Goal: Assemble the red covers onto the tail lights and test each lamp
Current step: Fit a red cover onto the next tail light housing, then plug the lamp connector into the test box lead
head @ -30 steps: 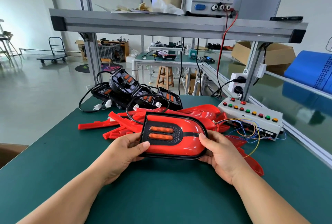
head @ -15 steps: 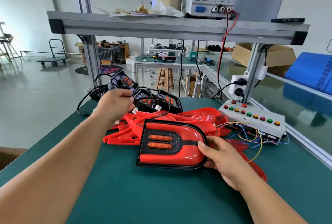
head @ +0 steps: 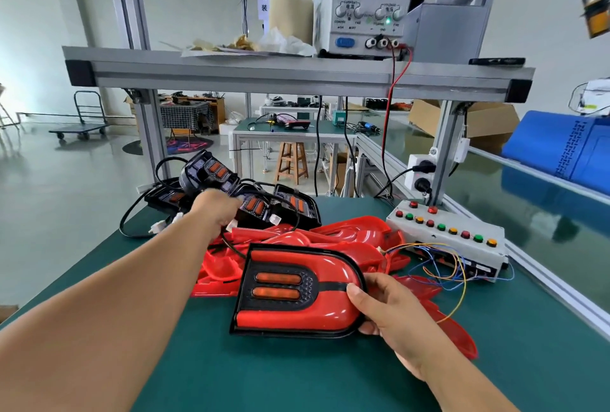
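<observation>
Green surface [head: 297,378] filled the near scene. An aluminium shelf [head: 231,76] crossed above its far edge, carrying a power supply [head: 359,5] reading 0.000. We noted a heap of loose red covers [head: 346,233] mid-surface. Just near of the heap was the assembled tail light [head: 297,316], a red cover seated in its black rim. Bare black housings [head: 290,206] with cables lay piled far left. A button box [head: 462,240] sat far right, coloured wires trailing from it. The right hand [head: 392,309] held the tail light's right end, grip clamped, thumb on top. The left hand [head: 214,210] reached among the housings. Its fingers faced away, so we could not tell its grip's state.
</observation>
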`<action>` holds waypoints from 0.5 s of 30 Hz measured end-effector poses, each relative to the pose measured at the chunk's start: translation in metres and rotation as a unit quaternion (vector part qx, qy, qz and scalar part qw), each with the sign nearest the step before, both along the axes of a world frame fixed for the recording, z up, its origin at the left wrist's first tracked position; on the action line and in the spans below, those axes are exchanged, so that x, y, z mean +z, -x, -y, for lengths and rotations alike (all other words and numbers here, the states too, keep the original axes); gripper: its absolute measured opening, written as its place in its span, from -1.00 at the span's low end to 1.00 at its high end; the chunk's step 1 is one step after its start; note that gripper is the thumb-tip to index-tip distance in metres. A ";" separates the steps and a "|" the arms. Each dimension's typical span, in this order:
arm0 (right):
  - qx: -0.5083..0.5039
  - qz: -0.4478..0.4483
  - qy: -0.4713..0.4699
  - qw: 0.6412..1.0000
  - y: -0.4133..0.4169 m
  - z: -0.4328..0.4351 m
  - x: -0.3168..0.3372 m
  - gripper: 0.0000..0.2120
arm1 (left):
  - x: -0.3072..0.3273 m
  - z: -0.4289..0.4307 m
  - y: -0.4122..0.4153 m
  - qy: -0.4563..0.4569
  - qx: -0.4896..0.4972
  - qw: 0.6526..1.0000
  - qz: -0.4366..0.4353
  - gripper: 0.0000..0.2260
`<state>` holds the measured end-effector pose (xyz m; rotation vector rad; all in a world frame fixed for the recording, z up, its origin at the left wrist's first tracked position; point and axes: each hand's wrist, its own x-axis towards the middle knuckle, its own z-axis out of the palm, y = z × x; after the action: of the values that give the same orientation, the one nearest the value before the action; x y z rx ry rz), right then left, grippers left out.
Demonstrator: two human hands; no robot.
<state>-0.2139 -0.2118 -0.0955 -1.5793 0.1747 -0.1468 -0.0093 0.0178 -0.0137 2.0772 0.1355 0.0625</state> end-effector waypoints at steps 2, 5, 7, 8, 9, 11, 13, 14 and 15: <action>0.001 -0.002 0.006 1.000 0.000 0.000 0.000 -0.82 | 0.016 0.002 0.003 0.063 -0.013 0.997 0.034 -0.62; 0.003 0.000 0.034 0.999 0.002 -0.001 0.002 -0.80 | 0.040 0.010 0.011 0.096 -0.077 0.991 0.057 -0.69; 0.008 0.008 0.054 0.998 0.004 -0.001 0.003 -0.80 | 0.052 0.015 0.021 0.092 -0.134 0.983 0.079 -0.78; 0.010 0.012 0.062 0.998 0.005 -0.001 0.004 -0.80 | 0.058 0.017 0.027 0.097 -0.158 0.979 0.083 -0.77; 0.011 0.015 0.073 0.997 0.006 -0.001 0.005 -0.79 | 0.063 0.019 0.031 0.116 -0.173 0.975 0.083 -0.74; 0.009 0.025 0.102 0.994 0.008 -0.001 0.007 -0.78 | 0.068 0.019 0.038 0.174 -0.198 0.962 0.075 -0.71; 0.007 0.031 0.127 0.991 0.008 0.001 0.007 -0.77 | 0.069 0.015 0.045 0.257 -0.225 0.938 0.063 -0.71; 0.008 0.031 0.134 0.990 0.008 0.001 0.007 -0.77 | 0.067 0.012 0.047 0.306 -0.238 0.920 0.059 -0.73; 0.009 0.030 0.138 0.990 0.008 0.001 0.007 -0.77 | 0.063 0.008 0.048 0.358 -0.246 0.899 0.059 -0.75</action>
<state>-0.2223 -0.2128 -0.0883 -1.8481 0.0957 -0.2116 -0.0569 0.0098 0.0496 1.3117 -0.3934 -0.1523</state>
